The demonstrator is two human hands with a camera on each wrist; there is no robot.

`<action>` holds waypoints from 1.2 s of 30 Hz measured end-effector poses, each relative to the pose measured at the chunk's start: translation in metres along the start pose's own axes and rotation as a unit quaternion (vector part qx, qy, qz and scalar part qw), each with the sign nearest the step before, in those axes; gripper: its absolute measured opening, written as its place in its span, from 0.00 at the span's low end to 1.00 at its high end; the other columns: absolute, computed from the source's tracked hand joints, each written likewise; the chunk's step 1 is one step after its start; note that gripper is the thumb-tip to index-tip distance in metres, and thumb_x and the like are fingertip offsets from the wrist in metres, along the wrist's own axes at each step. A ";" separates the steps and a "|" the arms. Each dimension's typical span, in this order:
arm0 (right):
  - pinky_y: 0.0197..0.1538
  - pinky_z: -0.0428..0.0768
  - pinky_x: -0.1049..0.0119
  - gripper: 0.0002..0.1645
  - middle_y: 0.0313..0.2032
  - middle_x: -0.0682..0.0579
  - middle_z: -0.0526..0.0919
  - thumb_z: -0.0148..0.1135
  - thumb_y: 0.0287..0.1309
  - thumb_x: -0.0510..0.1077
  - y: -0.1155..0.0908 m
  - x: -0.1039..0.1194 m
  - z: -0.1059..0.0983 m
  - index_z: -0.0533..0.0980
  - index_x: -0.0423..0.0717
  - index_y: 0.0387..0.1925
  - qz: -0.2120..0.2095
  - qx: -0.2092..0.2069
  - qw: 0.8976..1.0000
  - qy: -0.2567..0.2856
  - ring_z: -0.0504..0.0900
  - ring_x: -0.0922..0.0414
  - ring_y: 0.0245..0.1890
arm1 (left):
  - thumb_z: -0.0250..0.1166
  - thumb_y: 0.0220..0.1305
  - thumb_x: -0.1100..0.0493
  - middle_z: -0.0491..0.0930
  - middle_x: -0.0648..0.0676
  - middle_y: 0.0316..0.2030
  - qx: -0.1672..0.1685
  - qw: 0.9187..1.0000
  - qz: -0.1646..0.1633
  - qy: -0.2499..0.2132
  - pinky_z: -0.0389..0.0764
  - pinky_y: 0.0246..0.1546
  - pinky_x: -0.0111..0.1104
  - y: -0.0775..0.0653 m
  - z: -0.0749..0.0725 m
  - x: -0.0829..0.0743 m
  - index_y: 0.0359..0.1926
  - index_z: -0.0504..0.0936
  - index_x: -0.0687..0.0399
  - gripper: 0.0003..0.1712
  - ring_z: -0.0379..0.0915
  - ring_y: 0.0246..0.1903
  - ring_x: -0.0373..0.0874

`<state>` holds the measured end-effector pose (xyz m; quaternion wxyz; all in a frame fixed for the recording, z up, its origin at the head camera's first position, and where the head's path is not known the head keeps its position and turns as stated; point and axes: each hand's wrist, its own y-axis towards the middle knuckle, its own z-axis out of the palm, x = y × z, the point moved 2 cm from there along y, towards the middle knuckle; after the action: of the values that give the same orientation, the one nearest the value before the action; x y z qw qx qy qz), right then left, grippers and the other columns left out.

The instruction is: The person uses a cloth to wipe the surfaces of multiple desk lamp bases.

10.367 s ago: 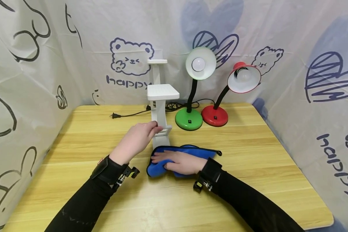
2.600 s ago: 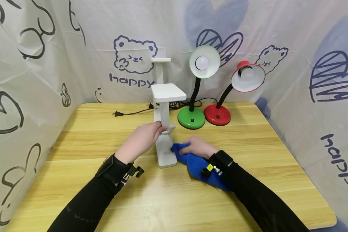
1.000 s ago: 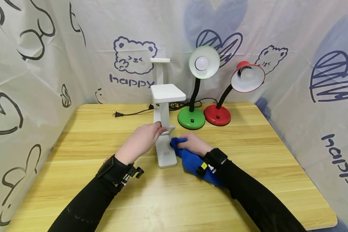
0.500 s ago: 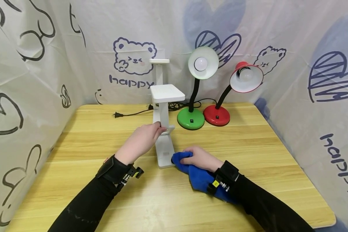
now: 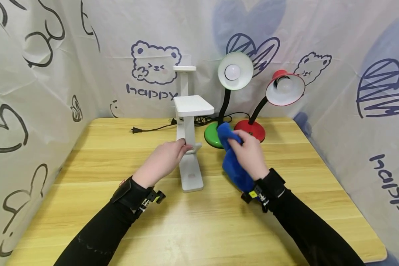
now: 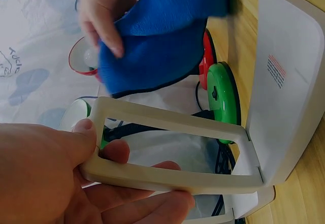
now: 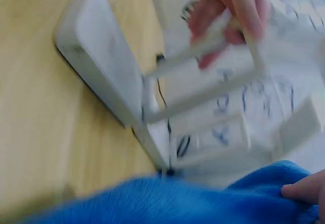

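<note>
My left hand (image 5: 163, 160) grips the upper end of a rectangular frame (image 6: 167, 181) on a white folding stand, thumb on one side and fingers through the opening. The frame is hinged to a flat white base (image 5: 191, 177), which rests on the table; printed lines show on it in the left wrist view. To the right, my right hand (image 5: 251, 153) pinches a blue cloth (image 5: 236, 171) with dark edging. Bunched and hanging, the cloth is apart from the base and overlaps the green lamp. The right wrist view is blurred, with the cloth (image 7: 167, 203) across its bottom.
A green lamp (image 5: 212, 136) and a red lamp (image 5: 257, 131) stand at the back right of the wooden table (image 5: 186, 236). Flat white tops (image 5: 194, 107) rise behind my left hand. A black plug (image 5: 136, 130) and cord lie near the patterned curtain (image 5: 109, 33).
Earlier my right hand pressed the cloth in front of the stand, then pinched it along the base's right side. Now it has lifted the cloth up and to the right. My left hand keeps its grip.
</note>
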<state>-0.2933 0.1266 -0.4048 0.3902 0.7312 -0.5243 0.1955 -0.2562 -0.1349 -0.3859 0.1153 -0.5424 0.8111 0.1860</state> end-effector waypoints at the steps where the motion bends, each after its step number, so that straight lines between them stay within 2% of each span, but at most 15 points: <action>1: 0.37 0.78 0.61 0.14 0.39 0.55 0.85 0.61 0.64 0.52 -0.008 0.006 0.004 0.81 0.55 0.48 -0.012 0.009 1.000 -0.020 0.80 0.60 0.31 | 0.44 0.76 0.44 0.75 0.47 0.25 0.000 1.000 0.001 0.001 0.69 0.20 0.34 0.000 0.000 0.000 0.37 0.73 0.49 0.19 0.69 0.21 0.41; 4: 0.26 0.75 0.66 0.15 0.33 0.60 0.84 0.62 0.62 0.52 -0.036 0.020 0.028 0.80 0.57 0.50 -0.059 0.062 0.992 -0.093 0.76 0.65 0.21 | 0.44 0.76 0.44 0.74 0.48 0.23 -0.001 1.000 0.000 0.003 0.68 0.19 0.34 0.001 -0.001 0.000 0.37 0.73 0.49 0.19 0.68 0.20 0.41; 5: 0.24 0.74 0.68 0.14 0.31 0.61 0.84 0.62 0.62 0.52 -0.046 0.023 0.038 0.80 0.58 0.49 -0.079 0.086 0.986 -0.117 0.75 0.66 0.20 | 0.44 0.76 0.44 0.73 0.48 0.23 -0.001 1.000 0.000 0.004 0.68 0.19 0.34 0.001 -0.001 0.000 0.37 0.73 0.49 0.19 0.67 0.19 0.41; 7: 0.25 0.75 0.69 0.14 0.33 0.62 0.84 0.62 0.61 0.52 -0.062 0.027 0.056 0.81 0.59 0.48 -0.123 0.136 0.970 -0.159 0.78 0.67 0.23 | 0.44 0.76 0.44 0.72 0.48 0.22 -0.003 1.000 0.001 0.005 0.66 0.18 0.33 0.000 0.000 0.001 0.36 0.73 0.49 0.19 0.65 0.18 0.41; 9: 0.33 0.80 0.69 0.14 0.41 0.61 0.85 0.62 0.60 0.52 -0.072 0.031 0.068 0.81 0.59 0.48 -0.175 0.170 0.950 -0.195 0.83 0.67 0.34 | 0.43 0.77 0.44 0.71 0.48 0.21 -0.006 1.000 0.002 0.008 0.65 0.17 0.33 0.000 0.000 0.002 0.36 0.72 0.49 0.19 0.64 0.17 0.41; 11: 0.42 0.82 0.66 0.15 0.50 0.58 0.84 0.61 0.60 0.52 -0.078 0.032 0.073 0.82 0.57 0.48 -0.213 0.204 0.934 -0.203 0.83 0.63 0.47 | 0.43 0.77 0.44 0.70 0.48 0.21 -0.008 1.000 0.003 0.008 0.65 0.17 0.33 -0.001 0.000 0.003 0.36 0.72 0.49 0.19 0.64 0.17 0.41; 13: 0.48 0.81 0.62 0.16 0.55 0.55 0.81 0.59 0.62 0.53 -0.081 0.032 0.074 0.83 0.56 0.48 -0.235 0.224 0.924 -0.204 0.80 0.60 0.54 | 0.43 0.76 0.43 0.70 0.48 0.21 -0.009 1.000 0.005 0.008 0.65 0.18 0.33 -0.002 0.000 0.003 0.36 0.73 0.50 0.20 0.64 0.17 0.41; 16: 0.53 0.79 0.60 0.17 0.58 0.55 0.79 0.56 0.65 0.57 -0.084 0.029 0.069 0.83 0.57 0.48 -0.251 0.243 0.917 -0.191 0.76 0.58 0.59 | 0.43 0.77 0.44 0.70 0.48 0.20 -0.007 1.000 0.006 0.008 0.65 0.18 0.33 -0.003 0.000 0.002 0.36 0.73 0.50 0.20 0.64 0.17 0.41; 20: 0.54 0.78 0.62 0.17 0.57 0.56 0.77 0.58 0.66 0.57 -0.084 0.023 0.065 0.81 0.56 0.50 -0.265 0.255 0.911 -0.186 0.75 0.60 0.57 | 0.43 0.77 0.44 0.68 0.48 0.19 -0.008 1.000 0.006 0.009 0.64 0.17 0.33 -0.002 0.000 0.000 0.35 0.73 0.49 0.20 0.63 0.16 0.41; 23: 0.47 0.80 0.66 0.17 0.50 0.57 0.75 0.64 0.61 0.54 -0.082 0.021 0.068 0.77 0.56 0.50 -0.287 0.243 0.900 -0.219 0.76 0.62 0.48 | 0.43 0.76 0.44 0.68 0.49 0.19 -0.009 1.000 0.007 0.010 0.63 0.16 0.33 -0.002 -0.001 -0.001 0.35 0.72 0.50 0.20 0.63 0.16 0.41; 26: 0.36 0.80 0.69 0.15 0.41 0.57 0.75 0.65 0.60 0.51 -0.079 0.022 0.075 0.75 0.54 0.46 -0.322 0.224 0.880 -0.267 0.76 0.63 0.38 | 0.43 0.76 0.43 0.69 0.49 0.19 -0.006 1.000 0.004 0.011 0.63 0.16 0.33 -0.001 0.001 -0.001 0.34 0.72 0.49 0.20 0.63 0.16 0.41; 29: 0.29 0.76 0.70 0.08 0.31 0.58 0.76 0.63 0.61 0.49 -0.075 0.027 0.081 0.75 0.53 0.40 -0.352 0.219 0.859 -0.299 0.75 0.63 0.28 | 0.43 0.76 0.43 0.69 0.49 0.20 -0.003 1.000 -0.001 0.008 0.64 0.16 0.33 -0.001 0.003 -0.001 0.34 0.72 0.49 0.21 0.63 0.16 0.41; 32: 0.27 0.74 0.69 0.02 0.26 0.58 0.77 0.61 0.62 0.45 -0.073 0.035 0.084 0.77 0.52 0.36 -0.376 0.224 0.839 -0.324 0.75 0.63 0.24 | 0.42 0.76 0.42 0.69 0.49 0.20 -0.005 1.000 -0.002 0.007 0.64 0.16 0.33 -0.001 0.003 -0.001 0.34 0.72 0.49 0.21 0.63 0.16 0.41; 36: 0.28 0.76 0.68 0.02 0.27 0.58 0.79 0.60 0.62 0.42 -0.073 0.046 0.092 0.78 0.53 0.36 -0.411 0.225 0.813 -0.346 0.77 0.61 0.24 | 0.43 0.76 0.42 0.69 0.49 0.19 -0.009 1.000 0.001 0.009 0.63 0.15 0.33 -0.002 0.003 -0.001 0.34 0.72 0.50 0.21 0.63 0.15 0.41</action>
<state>-0.2203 0.0370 -0.4563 0.0516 0.9652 -0.2166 -0.1369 -0.2546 -0.1338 -0.3883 0.1029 -0.5445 0.8107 0.1890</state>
